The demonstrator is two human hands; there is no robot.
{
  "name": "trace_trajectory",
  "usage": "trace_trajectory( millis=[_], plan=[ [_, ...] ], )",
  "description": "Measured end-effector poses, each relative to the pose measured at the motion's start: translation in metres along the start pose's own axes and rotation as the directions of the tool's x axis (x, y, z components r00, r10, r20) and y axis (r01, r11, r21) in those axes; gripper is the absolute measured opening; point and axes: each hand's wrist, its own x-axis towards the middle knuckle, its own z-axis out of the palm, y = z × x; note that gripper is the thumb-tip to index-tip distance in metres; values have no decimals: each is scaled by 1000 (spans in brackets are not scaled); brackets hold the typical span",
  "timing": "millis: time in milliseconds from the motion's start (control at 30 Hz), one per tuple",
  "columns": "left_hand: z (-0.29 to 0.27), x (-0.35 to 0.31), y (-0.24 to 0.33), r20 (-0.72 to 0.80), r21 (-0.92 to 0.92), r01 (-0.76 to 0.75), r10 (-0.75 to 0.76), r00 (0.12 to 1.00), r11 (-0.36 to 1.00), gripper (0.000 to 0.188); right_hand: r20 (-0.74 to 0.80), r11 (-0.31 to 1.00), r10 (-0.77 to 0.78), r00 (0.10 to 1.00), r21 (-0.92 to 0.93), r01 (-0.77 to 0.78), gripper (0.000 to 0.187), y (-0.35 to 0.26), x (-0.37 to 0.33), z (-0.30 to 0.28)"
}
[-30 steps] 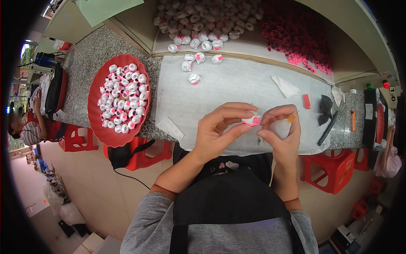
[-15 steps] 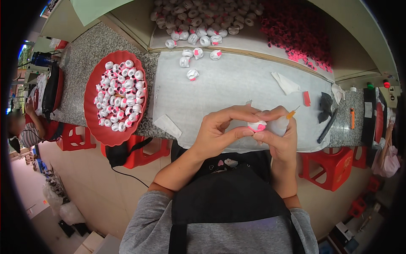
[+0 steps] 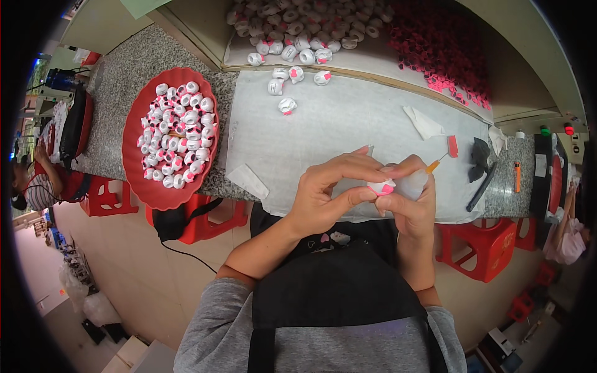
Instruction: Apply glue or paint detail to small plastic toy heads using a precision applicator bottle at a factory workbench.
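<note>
Between the fingertips of my left hand (image 3: pixel 320 193) is a small white plastic piece with a pink bow-like part (image 3: pixel 382 187). My right hand (image 3: pixel 420 214) is wrapped round a translucent squeeze bottle (image 3: pixel 413 184), whose orange needle tip (image 3: pixel 433 166) points up and to the right. The right thumb and fingertips also touch the white piece. Both hands are above the near edge of the white work sheet (image 3: pixel 348 130). Several similar loose white pieces (image 3: pixel 287 105) lie on the sheet's far left part.
A red scalloped tray (image 3: pixel 132 180) full of white-and-pink pieces stands at the left. On the shelf behind are a heap of white pieces (image 3: pixel 305 28) and a heap of pink parts (image 3: pixel 441 56). Crumpled tissue (image 3: pixel 424 122), a black tool (image 3: pixel 481 186) and an orange cutter (image 3: pixel 517 177) lie right.
The whole view has shifted slightly. Both hands keep nearly the same pose, still holding the white piece and the bottle.
</note>
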Motion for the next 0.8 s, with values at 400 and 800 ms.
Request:
trace_trajectory(
  millis=[400, 800],
  plan=[
    [1, 0, 0, -41, -60, 13, -16, 999, 998, 18, -8, 984, -76, 997, -163, 73, 23, 6, -2, -2],
    [-5, -6, -2, -26, -69, -17, 16, 1000, 997, 20, -45, 999, 4, 999, -53, -7, 23, 5, -4, 3]
  ],
)
